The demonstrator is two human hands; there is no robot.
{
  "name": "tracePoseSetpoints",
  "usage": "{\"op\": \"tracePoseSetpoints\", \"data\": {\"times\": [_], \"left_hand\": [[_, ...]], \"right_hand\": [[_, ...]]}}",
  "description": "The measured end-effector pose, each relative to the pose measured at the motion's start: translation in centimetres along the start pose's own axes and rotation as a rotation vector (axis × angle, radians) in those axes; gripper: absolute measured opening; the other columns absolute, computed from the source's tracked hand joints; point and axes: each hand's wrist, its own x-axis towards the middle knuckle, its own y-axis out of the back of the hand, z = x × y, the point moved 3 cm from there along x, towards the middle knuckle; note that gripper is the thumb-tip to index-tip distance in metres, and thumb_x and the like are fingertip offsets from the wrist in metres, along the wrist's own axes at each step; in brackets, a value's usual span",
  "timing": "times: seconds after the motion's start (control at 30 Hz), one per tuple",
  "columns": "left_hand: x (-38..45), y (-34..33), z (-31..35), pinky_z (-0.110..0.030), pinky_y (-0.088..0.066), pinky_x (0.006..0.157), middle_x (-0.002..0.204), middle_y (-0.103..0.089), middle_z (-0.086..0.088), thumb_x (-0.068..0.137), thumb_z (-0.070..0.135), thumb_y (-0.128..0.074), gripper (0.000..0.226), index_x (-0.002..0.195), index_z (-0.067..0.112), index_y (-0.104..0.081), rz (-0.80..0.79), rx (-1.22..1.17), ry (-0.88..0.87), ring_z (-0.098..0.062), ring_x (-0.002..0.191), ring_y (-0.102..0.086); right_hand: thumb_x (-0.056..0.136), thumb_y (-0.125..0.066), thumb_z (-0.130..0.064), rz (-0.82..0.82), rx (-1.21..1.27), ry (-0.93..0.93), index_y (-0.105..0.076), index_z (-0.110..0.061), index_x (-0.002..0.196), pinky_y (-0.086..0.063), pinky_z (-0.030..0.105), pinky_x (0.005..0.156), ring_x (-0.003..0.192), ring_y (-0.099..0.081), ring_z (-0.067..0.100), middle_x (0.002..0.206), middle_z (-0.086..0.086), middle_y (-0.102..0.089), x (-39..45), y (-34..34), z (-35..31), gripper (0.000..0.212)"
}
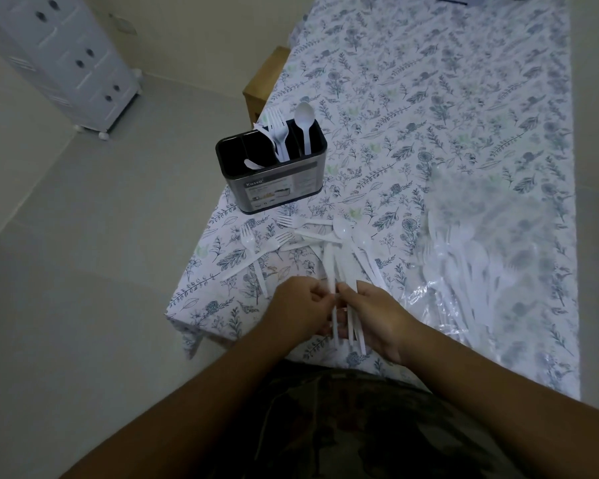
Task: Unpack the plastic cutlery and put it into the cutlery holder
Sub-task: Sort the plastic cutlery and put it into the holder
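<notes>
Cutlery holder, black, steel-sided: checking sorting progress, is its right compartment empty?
No, one white plastic spoon stands upright in the holder's right compartment.

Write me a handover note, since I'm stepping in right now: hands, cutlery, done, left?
Left hand and right hand both grip a bundle of white cutlery at the table's near edge.
Done: cutlery holder has forks in the middle slot, one spoon in the right.
Left: the bundle, loose forks on the tablecloth, and more in the plastic bag.
</notes>
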Motion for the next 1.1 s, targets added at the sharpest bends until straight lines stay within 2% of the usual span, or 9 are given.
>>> {"op": "tracePoseSetpoints", "data": {"times": [0.17,0.3,0.43,0.57,0.73,0.8,0.9,1.03,1.1], "left_hand": [[0.9,-0.1,1.3,-0.033,-0.056,0.052,0.058,-0.065,-0.002,0.091,0.018,-0.057,0.022,0.075,0.011,-0.07,-0.003,0.206,-0.182,-0.013,0.05,-0.064],[3.5,1.1,1.0,-0.031,-0.057,0.056,0.064,-0.069,-0.007,0.092,0.031,-0.057,0.027,0.077,0.01,-0.064,0.222,0.144,0.017,-0.016,0.052,-0.068],[6.3,1.0,0.5,-0.022,-0.05,0.05,0.056,-0.07,-0.007,0.089,0.046,-0.063,0.046,0.073,0.003,-0.068,0.252,0.133,0.167,-0.01,0.039,-0.064],[6.9,1.2,0.6,-0.026,-0.058,0.048,0.054,-0.07,-0.009,0.081,0.029,-0.063,0.034,0.073,-0.003,-0.07,0.217,0.194,0.148,-0.011,0.039,-0.064],[5.3,1.6,-0.3,-0.038,-0.063,0.058,0.055,-0.069,-0.015,0.076,0.024,-0.063,0.032,0.07,-0.008,-0.068,0.093,0.223,0.12,-0.021,0.047,-0.068],[4.1,1.1,-0.5,-0.042,-0.064,0.061,0.056,-0.07,-0.011,0.081,0.023,-0.065,0.029,0.072,-0.004,-0.067,0.043,0.188,0.129,-0.021,0.048,-0.071],[2.1,-0.1,0.1,-0.042,-0.064,0.058,0.058,-0.071,-0.01,0.088,0.015,-0.066,0.023,0.073,0.0,-0.069,-0.009,0.061,0.1,-0.02,0.049,-0.071],[1.1,-1.1,1.3,-0.038,-0.063,0.056,0.063,-0.073,-0.009,0.092,0.015,-0.067,0.015,0.082,0.007,-0.073,-0.044,-0.021,-0.011,-0.02,0.053,-0.072],[1.0,-1.2,1.6,-0.036,-0.063,0.057,0.067,-0.074,-0.006,0.091,0.012,-0.063,0.013,0.088,0.008,-0.075,-0.067,-0.025,-0.062,-0.015,0.056,-0.073]], "right_hand": [[0.103,-0.059,-0.02,0.046,0.0,0.026,-0.066,0.0,0.105,-0.064,0.046,0.076,0.075,-0.073,0.023,0.087,0.015,-0.073,-0.4,0.4,-0.1,0.021],[0.106,-0.053,-0.019,0.104,0.029,0.009,-0.056,-0.005,0.106,-0.058,0.037,0.061,0.066,-0.06,0.022,0.084,0.014,-0.058,-0.3,1.0,-0.1,0.015],[0.107,-0.05,-0.022,0.136,-0.022,-0.008,-0.055,-0.004,0.118,-0.051,0.031,0.053,0.06,-0.056,0.017,0.084,0.01,-0.059,-0.6,1.6,0.1,0.022],[0.107,-0.048,-0.019,0.13,-0.021,0.008,-0.055,-0.004,0.119,-0.042,0.029,0.049,0.057,-0.05,0.017,0.078,0.008,-0.055,-0.7,2.1,0.2,0.02],[0.1,-0.054,-0.007,0.11,-0.043,0.04,-0.056,-0.008,0.105,-0.057,0.037,0.059,0.066,-0.057,0.019,0.081,0.012,-0.055,-0.6,2.4,-0.2,0.005],[0.097,-0.054,-0.005,0.119,-0.022,0.021,-0.054,-0.008,0.107,-0.062,0.044,0.07,0.08,-0.064,0.024,0.092,0.015,-0.059,-0.4,2.2,-0.2,0.01],[0.094,-0.055,-0.004,0.116,0.022,-0.002,-0.051,-0.01,0.107,-0.061,0.045,0.069,0.094,-0.068,0.031,0.111,0.021,-0.064,-0.1,1.8,-0.3,0.015],[0.097,-0.057,-0.014,0.061,0.035,-0.009,-0.05,-0.01,0.121,-0.061,0.06,0.08,0.102,-0.073,0.042,0.116,0.025,-0.07,0.1,1.3,-0.1,0.025],[0.1,-0.06,-0.019,0.0,0.054,0.018,-0.051,-0.01,0.129,-0.062,0.057,0.078,0.098,-0.075,0.04,0.115,0.023,-0.072,0.0,1.1,0.0,0.031]]}}
